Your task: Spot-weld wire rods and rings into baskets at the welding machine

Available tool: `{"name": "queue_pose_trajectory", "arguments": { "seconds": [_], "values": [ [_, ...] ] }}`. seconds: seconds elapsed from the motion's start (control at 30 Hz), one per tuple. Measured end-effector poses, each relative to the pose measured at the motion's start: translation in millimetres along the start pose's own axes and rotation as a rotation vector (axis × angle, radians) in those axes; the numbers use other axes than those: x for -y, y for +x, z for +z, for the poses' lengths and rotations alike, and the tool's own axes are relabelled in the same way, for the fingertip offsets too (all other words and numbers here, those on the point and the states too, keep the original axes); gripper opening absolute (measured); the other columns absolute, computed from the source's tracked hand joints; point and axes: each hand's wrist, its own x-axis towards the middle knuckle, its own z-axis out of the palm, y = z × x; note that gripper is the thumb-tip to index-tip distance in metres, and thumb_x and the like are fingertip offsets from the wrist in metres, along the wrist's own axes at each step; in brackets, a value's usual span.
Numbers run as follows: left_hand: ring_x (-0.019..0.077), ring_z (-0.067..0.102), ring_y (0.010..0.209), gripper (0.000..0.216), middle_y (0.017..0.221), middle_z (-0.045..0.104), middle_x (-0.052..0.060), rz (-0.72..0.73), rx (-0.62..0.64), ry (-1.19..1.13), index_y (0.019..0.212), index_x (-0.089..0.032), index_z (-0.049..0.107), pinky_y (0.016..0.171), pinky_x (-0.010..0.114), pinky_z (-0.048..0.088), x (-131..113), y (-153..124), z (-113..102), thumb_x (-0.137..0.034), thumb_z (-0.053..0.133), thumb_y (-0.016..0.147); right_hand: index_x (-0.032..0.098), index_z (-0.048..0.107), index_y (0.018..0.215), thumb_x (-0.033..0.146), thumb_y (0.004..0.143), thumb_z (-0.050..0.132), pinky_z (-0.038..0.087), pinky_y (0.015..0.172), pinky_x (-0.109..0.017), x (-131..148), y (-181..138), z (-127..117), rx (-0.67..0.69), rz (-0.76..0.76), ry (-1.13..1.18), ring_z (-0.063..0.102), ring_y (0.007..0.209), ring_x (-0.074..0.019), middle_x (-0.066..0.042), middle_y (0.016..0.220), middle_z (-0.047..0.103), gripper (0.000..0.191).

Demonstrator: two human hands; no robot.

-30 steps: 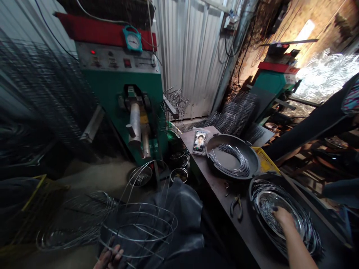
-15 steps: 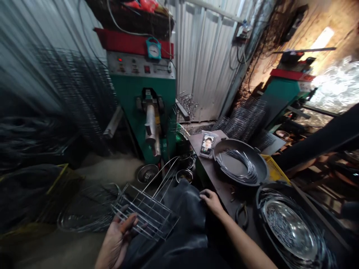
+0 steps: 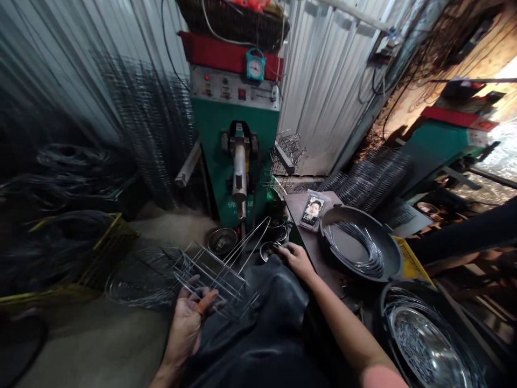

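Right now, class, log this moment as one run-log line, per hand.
left hand: holding wire rack | right hand: on black apron, by metal bowl

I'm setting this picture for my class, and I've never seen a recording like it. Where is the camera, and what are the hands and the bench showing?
The camera is worn on a person's head, looking down at their own hands. The left hand holds a wire frame. The right hand is beside a small metal bowl. On the dark workbench sits a black pan containing curved wires. A green machine stands ahead.
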Motion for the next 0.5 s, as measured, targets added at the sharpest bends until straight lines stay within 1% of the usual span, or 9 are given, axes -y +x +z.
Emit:
{"name": "queue_pose_trajectory", "arguments": {
  "seconds": [0.1,0.2,0.33,0.5],
  "values": [
    [0.0097,0.054,0.064,0.069,0.076,0.051,-0.007,0.026,-0.01,-0.024,0.111,-0.026,0.046,0.062,0.033,0.057,14,-4,-5,-0.021,0.079,0.051,0.017,0.056,0.062,0.043,0.074,0.055,0.035,0.052,-0.022,21,17,26,0.065,0.0,0.159,0.046,0.053,-0.0108,0.001,0.057,0.054,0.029],
    [0.0088,0.054,0.061,0.067,0.076,0.051,-0.007,0.033,0.0,-0.034,0.112,-0.026,0.046,0.061,0.03,0.056,22,-6,-12,-0.02,0.078,0.053,0.017,0.056,0.064,0.045,0.075,0.054,0.033,0.048,-0.022,26,18,44,0.103,0.021,0.29,0.043,0.049,-0.0094,0.002,0.055,0.052,0.031],
    [0.0091,0.056,0.062,0.067,0.076,0.052,-0.007,0.022,0.003,-0.033,0.112,-0.026,0.046,0.06,0.027,0.054,29,-7,-21,-0.021,0.078,0.054,0.018,0.053,0.062,0.048,0.077,0.053,0.032,0.046,-0.022,22,10,61,0.046,0.011,0.403,0.041,0.046,-0.009,0.003,0.051,0.048,0.034],
    [0.0095,0.056,0.062,0.07,0.077,0.052,-0.007,0.005,-0.019,-0.059,0.114,-0.027,0.045,0.067,0.031,0.054,38,-10,-27,-0.022,0.079,0.053,0.018,0.05,0.06,0.048,0.078,0.052,0.031,0.046,-0.022,23,3,77,-0.027,-0.017,0.386,0.04,0.046,-0.0092,0.004,0.05,0.046,0.035]
  ]
}}
